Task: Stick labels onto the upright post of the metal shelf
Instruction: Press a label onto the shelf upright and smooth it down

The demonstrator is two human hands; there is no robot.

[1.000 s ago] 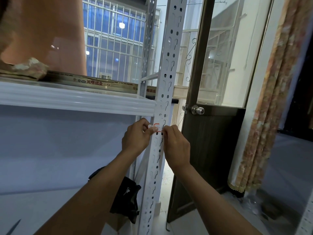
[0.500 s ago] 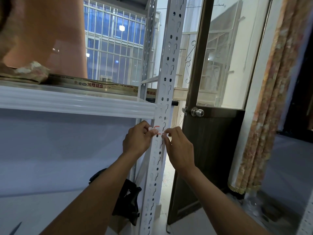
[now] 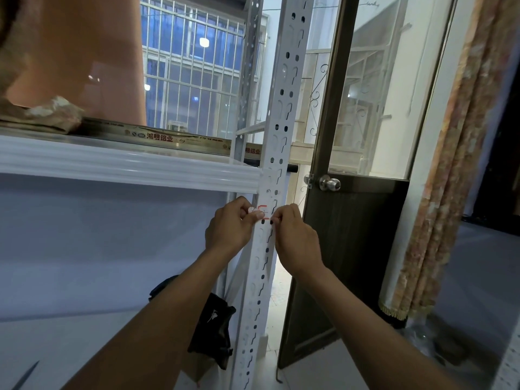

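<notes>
Here, label point(image 3: 263, 210) against post point(image 3: 274, 153).

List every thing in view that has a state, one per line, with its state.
Label: red-bordered, pressed on the post face just below the shelf, both hands on its ends.
Left hand: grip pinched on the label's left end.
Right hand: fingertips on the label's right end.
Upright post: standing, slotted.
Door: open.
Curtain: drawn aside, bunched.
Black bag: hanging behind the post.
</notes>
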